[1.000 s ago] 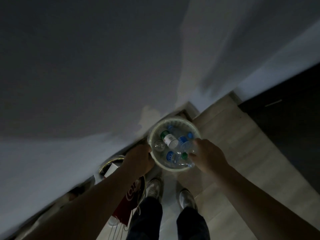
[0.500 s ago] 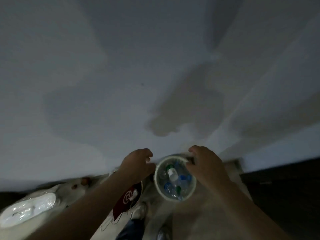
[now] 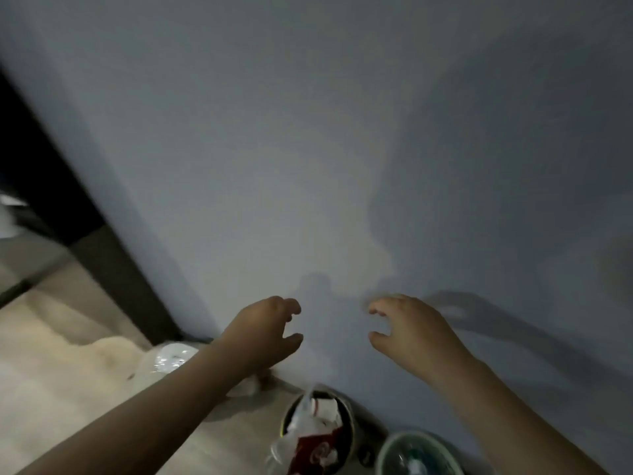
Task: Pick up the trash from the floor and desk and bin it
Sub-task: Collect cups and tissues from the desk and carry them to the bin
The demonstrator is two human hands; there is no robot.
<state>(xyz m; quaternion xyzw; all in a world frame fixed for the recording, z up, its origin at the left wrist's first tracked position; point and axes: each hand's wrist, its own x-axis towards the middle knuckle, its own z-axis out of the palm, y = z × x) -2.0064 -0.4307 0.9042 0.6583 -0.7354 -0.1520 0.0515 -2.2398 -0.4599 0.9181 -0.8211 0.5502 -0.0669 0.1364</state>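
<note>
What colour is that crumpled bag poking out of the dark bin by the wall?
The bag is red with white markings, seen in the head view.

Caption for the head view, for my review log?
Empty left hand and right hand hover above a trash-filled bin and a pale basket.

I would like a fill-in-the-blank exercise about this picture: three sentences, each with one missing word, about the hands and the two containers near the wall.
1. The left hand and the right hand both hold ____.
2. In the picture, the dark bin stands to the ____ of the pale basket.
3. The red bag lies in the ____ container, not the pale one.

Missing words: nothing; left; dark.
</note>
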